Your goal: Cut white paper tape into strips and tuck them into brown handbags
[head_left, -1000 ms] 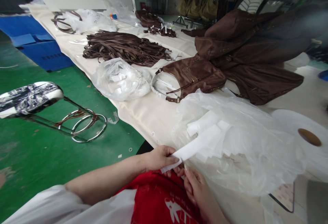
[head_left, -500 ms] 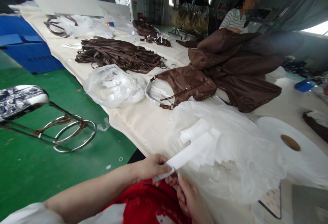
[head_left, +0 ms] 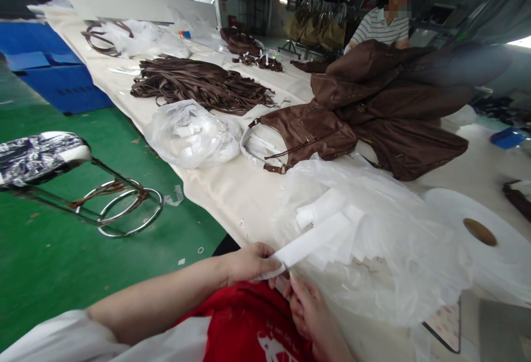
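My left hand (head_left: pixel 254 262) pinches a white strip (head_left: pixel 309 243) between thumb and fingers, near the strip's lower end. The strip runs up to the right, over several similar white pieces (head_left: pixel 346 226) lying on a crumpled clear plastic bag (head_left: pixel 398 240). Close beside it, my right hand (head_left: pixel 306 304) is closed around what looks like small scissors, mostly hidden in the fingers. A thin dark blade (head_left: pixel 286 269) shows at the strip's edge between the hands. Both hands are above my red apron (head_left: pixel 244 318), at the table's near edge.
Brown bags (head_left: pixel 315 132), a pile of brown straps (head_left: pixel 199 83) and another plastic bag (head_left: pixel 193 132) lie on the table (head_left: pixel 219 190). A large white roll (head_left: pixel 452 213) is at right. A stool (head_left: pixel 45 152) stands left. Another person (head_left: pixel 377 27) is behind the bags.
The view has shifted slightly, so the table's things appear a little to the right. My hands keep their hold on the strip and tool. The person behind the bags has turned and shifted left.
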Demonstrator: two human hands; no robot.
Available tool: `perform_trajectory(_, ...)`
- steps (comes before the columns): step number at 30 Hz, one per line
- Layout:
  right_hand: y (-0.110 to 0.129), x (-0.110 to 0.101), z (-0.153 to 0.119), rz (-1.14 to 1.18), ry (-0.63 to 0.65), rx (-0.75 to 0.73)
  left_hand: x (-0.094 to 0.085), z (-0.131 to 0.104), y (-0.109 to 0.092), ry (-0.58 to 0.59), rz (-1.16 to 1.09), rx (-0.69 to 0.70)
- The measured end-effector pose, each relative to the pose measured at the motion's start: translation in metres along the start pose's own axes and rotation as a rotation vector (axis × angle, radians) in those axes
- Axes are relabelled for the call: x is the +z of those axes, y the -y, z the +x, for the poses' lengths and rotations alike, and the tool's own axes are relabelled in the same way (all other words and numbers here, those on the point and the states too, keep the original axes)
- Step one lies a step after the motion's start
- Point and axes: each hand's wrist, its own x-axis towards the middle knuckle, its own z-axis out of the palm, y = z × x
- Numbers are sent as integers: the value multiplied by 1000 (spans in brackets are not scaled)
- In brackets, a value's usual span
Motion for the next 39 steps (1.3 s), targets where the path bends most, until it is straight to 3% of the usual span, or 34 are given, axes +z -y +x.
perform_trajectory(10, 2, 5, 1, -11, -52, -55, 2, -1, -7, 7, -27, 48)
perform_trajectory(28, 5, 7, -3, 13, -50, -29, -4, 4, 3, 50, -144, 27)
perform_trajectory(39, -5, -2, 0, 17, -27, 17, 1, 2, -1, -106, -190, -19)
